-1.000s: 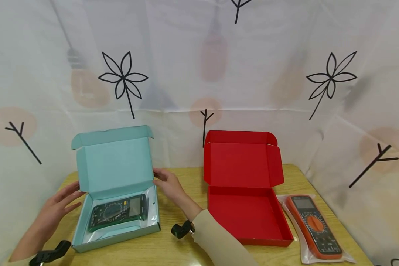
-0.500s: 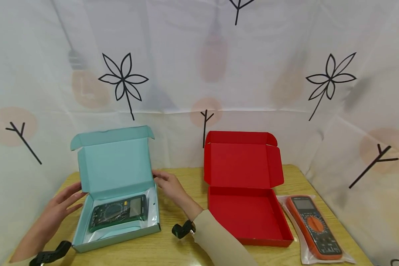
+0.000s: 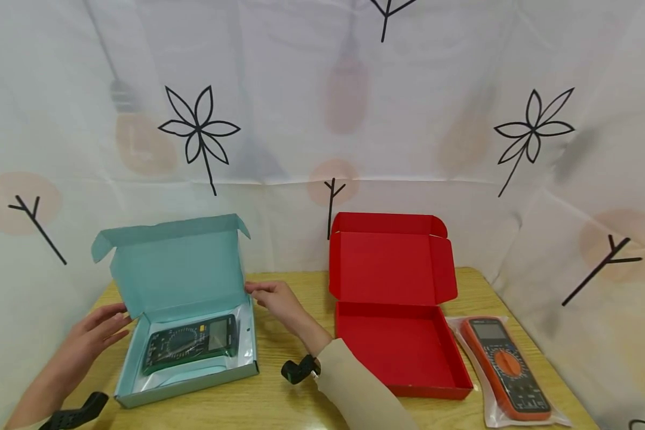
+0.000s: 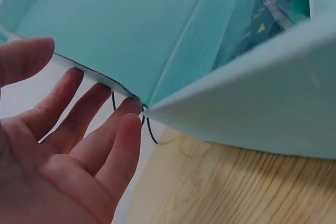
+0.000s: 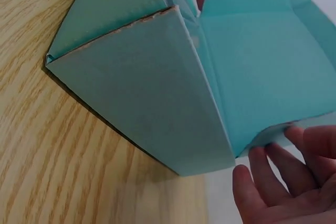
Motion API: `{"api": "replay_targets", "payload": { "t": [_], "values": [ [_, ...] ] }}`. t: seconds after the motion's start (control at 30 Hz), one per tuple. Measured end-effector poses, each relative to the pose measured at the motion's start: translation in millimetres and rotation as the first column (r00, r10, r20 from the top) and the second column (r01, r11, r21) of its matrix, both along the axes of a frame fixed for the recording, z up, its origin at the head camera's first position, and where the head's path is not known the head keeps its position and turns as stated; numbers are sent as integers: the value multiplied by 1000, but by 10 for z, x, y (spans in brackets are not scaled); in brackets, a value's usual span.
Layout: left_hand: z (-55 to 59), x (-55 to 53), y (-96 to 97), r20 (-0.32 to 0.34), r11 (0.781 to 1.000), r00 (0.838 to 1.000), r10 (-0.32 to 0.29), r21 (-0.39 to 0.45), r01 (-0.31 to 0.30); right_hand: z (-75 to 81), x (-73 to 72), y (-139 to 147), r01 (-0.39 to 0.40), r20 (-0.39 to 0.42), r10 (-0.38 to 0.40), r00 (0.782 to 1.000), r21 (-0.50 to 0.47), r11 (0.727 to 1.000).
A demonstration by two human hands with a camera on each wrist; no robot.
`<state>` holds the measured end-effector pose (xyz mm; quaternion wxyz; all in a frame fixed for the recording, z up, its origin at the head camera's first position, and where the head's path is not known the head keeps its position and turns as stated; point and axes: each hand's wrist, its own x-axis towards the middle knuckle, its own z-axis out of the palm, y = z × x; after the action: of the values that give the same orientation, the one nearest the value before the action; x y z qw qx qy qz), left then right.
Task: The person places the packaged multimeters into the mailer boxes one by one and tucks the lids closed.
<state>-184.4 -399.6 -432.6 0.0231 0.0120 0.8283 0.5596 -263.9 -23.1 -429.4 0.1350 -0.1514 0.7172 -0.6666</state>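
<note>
A light-blue cardboard box (image 3: 188, 385) stands with its lid (image 3: 177, 266) raised and leaning slightly forward. Inside lies a dark green multimeter (image 3: 190, 343) in clear plastic wrap. At the lid's left side is my left hand (image 3: 88, 340), fingers spread; in the left wrist view its fingertips (image 4: 73, 80) touch the lid's side edge near the hinge. My right hand (image 3: 282, 304) reaches the lid's right side. Seen from the right wrist, relaxed fingers (image 5: 265, 169) rest behind the lid's side flap (image 5: 273, 135), with the thumb apart from it.
To the right a red cardboard box (image 3: 403, 391) stands with its lid upright and nothing inside. Beyond it an orange multimeter (image 3: 507, 364) in a plastic bag lies by the right edge of the wooden table (image 3: 279, 397). A patterned white cloth (image 3: 290, 131) hangs behind.
The light-blue lid has tilted forward over its box, its top edge coming lower and nearer. Both hands moved slightly with it, staying at its sides. The red box and both multimeters stay put.
</note>
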Motion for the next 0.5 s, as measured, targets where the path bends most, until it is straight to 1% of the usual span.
{"api": "replay_targets", "payload": {
  "t": [0.17,0.23,0.3,0.37,0.43,0.5],
  "values": [
    [5,48,-58,51,999,998,-25,-38,27,15,-5,36,-20,17,20,1000,16,1000],
    [7,57,-76,70,998,997,-36,-41,39,23,-2,49,-25,21,25,999,23,999],
    [5,59,-84,70,998,996,-46,-28,48,25,0,61,-26,24,26,999,33,999],
    [-4,67,-103,50,998,997,-62,13,62,24,2,70,-27,24,26,999,41,999],
    [-17,93,-126,31,996,997,-74,61,72,20,8,75,-23,22,22,1000,47,999],
    [-33,135,-150,14,993,996,-85,85,84,13,16,80,-27,20,26,999,46,999]
  ]
}}
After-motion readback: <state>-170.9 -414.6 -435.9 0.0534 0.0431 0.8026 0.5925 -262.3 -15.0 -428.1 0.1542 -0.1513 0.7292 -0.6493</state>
